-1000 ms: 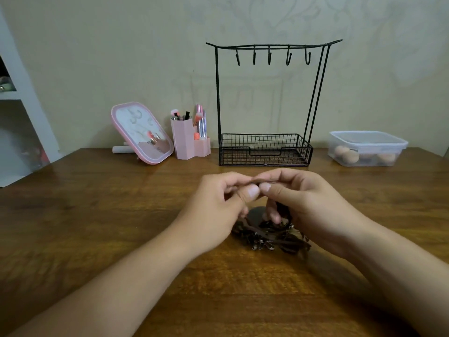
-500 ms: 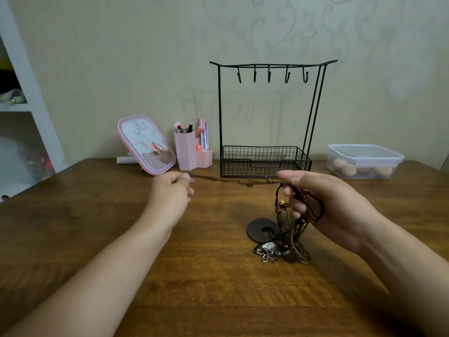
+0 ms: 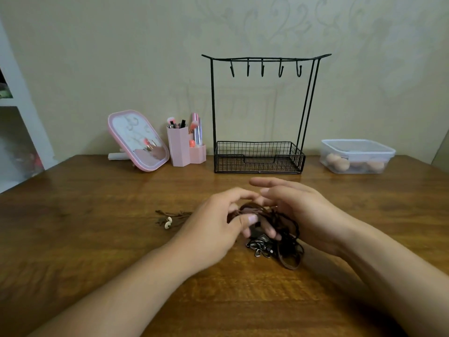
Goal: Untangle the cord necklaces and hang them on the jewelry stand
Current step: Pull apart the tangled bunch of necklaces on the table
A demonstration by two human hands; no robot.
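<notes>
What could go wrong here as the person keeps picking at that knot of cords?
Pulling the wrong strand could tighten the tangle of cords that the left hand is pinching while the right hand steadies it. The metal charms lying under the pile might snag in the loops. A loose cord end with a pale bead lies off to the left; a tug may drag it back into the knot. All five hooks on the stand are bare.

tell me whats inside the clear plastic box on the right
The lidded clear plastic box holds several rounded beige pieces; the cloudy wall hides exactly how many and what they are.
</notes>
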